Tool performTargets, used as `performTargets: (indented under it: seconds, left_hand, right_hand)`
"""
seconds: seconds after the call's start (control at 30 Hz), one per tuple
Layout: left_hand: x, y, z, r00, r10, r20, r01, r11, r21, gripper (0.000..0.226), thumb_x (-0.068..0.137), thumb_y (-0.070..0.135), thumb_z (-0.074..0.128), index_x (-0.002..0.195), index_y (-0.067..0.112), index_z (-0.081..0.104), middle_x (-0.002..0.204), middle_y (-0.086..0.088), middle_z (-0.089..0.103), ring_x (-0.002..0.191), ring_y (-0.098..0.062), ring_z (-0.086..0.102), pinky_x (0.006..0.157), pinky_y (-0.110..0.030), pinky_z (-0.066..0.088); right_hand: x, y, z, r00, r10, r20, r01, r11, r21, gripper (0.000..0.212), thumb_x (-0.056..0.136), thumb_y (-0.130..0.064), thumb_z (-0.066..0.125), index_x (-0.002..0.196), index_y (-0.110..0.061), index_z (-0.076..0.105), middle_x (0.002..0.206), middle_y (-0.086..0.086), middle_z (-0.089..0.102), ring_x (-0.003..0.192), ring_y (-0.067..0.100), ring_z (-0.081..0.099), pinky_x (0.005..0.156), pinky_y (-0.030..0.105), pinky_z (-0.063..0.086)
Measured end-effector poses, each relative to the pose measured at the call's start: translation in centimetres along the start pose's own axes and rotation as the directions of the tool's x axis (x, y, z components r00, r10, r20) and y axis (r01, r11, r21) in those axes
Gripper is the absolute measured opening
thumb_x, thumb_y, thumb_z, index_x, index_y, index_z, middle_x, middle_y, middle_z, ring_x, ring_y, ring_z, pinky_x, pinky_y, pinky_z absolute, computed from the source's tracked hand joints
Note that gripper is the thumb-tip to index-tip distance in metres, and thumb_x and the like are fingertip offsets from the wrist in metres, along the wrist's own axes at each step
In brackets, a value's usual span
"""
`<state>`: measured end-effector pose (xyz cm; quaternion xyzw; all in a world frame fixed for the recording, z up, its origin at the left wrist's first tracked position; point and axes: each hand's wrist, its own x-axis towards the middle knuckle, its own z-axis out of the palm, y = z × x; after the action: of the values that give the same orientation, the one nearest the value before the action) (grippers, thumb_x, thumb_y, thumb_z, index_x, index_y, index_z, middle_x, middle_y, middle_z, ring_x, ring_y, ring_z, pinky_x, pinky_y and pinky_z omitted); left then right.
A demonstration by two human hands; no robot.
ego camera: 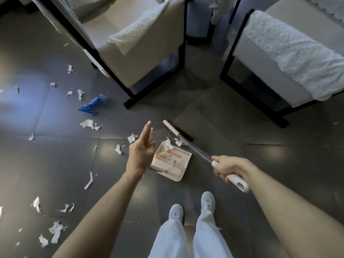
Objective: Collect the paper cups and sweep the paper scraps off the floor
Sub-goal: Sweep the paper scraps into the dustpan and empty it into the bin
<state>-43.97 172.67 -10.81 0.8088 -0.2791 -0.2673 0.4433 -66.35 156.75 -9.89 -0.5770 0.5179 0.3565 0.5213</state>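
Your right hand point(225, 168) grips the broom point(195, 148) handle, left hand point(139, 153) flat-fingered and empty, few scraps in the dustpan point(179, 174) mid-frame, most paper scraps point(55, 230) left unswept at frame left, no cups visible.

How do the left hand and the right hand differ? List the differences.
The left hand has straight fingers; the right hand is curled round the handle of the broom. The left hand hovers by the left edge of the dustpan; the right hand is off to its right. Both are bare and reach forward.
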Motion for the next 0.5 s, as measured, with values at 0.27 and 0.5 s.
performTargets:
  seconds: [0.27, 0.5]
  left_hand:
    - [-2.2, 0.3, -0.8, 0.999, 0.016, 0.041, -0.014, 0.999, -0.037, 0.069, 0.089, -0.002, 0.059, 0.142, 0.039, 0.040, 0.125, 0.028, 0.045, 0.114, 0.015, 0.047, 0.089, 0.001, 0.031]
    - [-4.2, 1.4, 0.2, 0.966, 0.149, 0.210, -0.160, 0.986, 0.038, 0.071, 0.089, -0.001, 0.060, 0.143, 0.039, 0.037, 0.129, 0.019, 0.046, 0.109, 0.023, 0.041, 0.080, 0.007, 0.029]
  right_hand:
    - [-6.0, 5.9, 0.1, 0.993, 0.040, 0.113, -0.057, 0.987, 0.150, 0.082, 0.082, 0.002, 0.047, 0.147, -0.042, 0.025, 0.048, -0.001, 0.047, 0.039, 0.008, 0.038, 0.038, 0.018, 0.036]
    - [-9.1, 11.7, 2.4, 1.000, 0.031, -0.004, -0.027, 0.934, 0.357, 0.082, 0.082, 0.003, 0.047, 0.148, -0.041, 0.024, 0.046, -0.001, 0.046, 0.037, 0.009, 0.037, 0.037, 0.018, 0.036]
